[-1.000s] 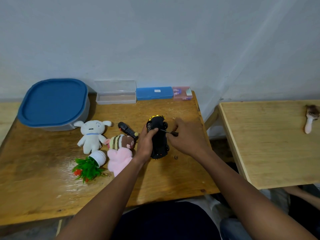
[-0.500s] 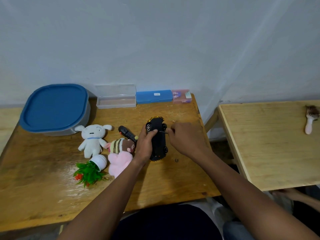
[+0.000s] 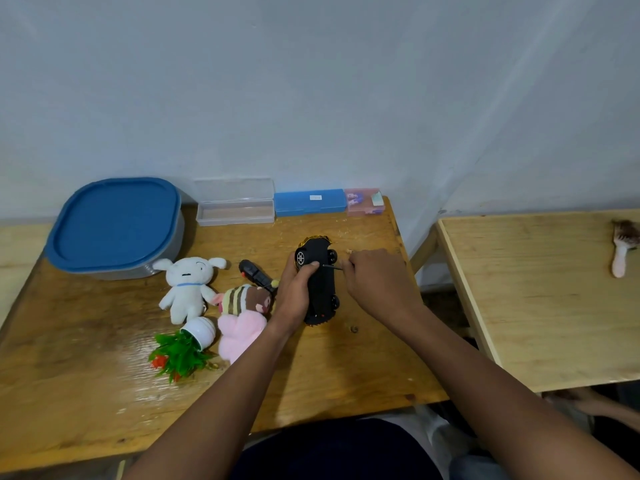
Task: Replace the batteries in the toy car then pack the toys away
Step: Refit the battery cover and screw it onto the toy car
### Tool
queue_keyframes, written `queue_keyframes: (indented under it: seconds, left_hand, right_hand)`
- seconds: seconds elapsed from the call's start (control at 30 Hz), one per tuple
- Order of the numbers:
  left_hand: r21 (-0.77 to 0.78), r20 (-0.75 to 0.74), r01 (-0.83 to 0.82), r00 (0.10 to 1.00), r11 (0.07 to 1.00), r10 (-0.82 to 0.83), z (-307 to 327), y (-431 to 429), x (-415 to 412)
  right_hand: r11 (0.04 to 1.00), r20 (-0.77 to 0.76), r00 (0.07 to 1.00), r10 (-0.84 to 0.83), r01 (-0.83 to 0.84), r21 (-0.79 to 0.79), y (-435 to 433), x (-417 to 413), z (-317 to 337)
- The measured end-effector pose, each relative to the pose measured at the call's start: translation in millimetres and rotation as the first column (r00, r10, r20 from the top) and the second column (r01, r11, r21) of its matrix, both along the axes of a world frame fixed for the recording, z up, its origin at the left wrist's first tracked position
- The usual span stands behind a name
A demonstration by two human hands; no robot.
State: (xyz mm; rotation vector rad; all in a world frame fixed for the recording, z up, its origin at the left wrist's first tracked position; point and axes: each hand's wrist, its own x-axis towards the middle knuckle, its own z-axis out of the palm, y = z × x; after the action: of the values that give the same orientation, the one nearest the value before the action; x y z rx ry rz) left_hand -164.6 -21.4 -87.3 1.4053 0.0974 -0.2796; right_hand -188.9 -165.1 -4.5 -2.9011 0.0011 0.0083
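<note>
Gripping toy car (image 3: 322,289), left hand (image 3: 294,297); long axis, nose toward wall (image 3: 311,98); right hand (image 3: 379,282) pinching screwdriver (image 3: 333,267).

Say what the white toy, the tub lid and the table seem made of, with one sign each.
White toy: likely plush fabric, matt; fuzzy, rounded limbs.
Tub lid: probably plastic, smooth blue; moulded raised rim.
Table: wood, seemingly varnished; grain and glare patches show.

Wooden bench (image 3: 86,375): blue-lidded tub (image 3: 114,223) at ten o'clock; clear case (image 3: 235,206), blue case (image 3: 310,201), pink box (image 3: 363,201) at twelve; white plush (image 3: 188,285), pink plush (image 3: 240,332), toy plant (image 3: 180,355) near centre.
</note>
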Motion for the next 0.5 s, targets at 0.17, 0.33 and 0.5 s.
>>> queue_keyframes:
  seconds: [0.17,0.33,0.5]
  left_hand:
    - [-0.019,-0.028,0.009,1.0,1.0,-0.009,0.1,0.5,0.3]
    - [0.011,-0.049,0.025,0.999,1.0,-0.024,3.5,1.0,2.7]
    - [0.054,-0.045,0.05,0.998,0.997,-0.048,7.5,-0.2,4.2]
  right_hand:
    - [0.996,-0.048,0.999,0.019,-0.015,0.086,-4.4,3.0,3.5]
    - [0.99,-0.035,0.997,0.068,-0.063,0.124,-9.8,1.9,4.2]
    - [0.997,0.041,0.997,0.066,-0.064,-0.043,-11.7,1.8,1.9]
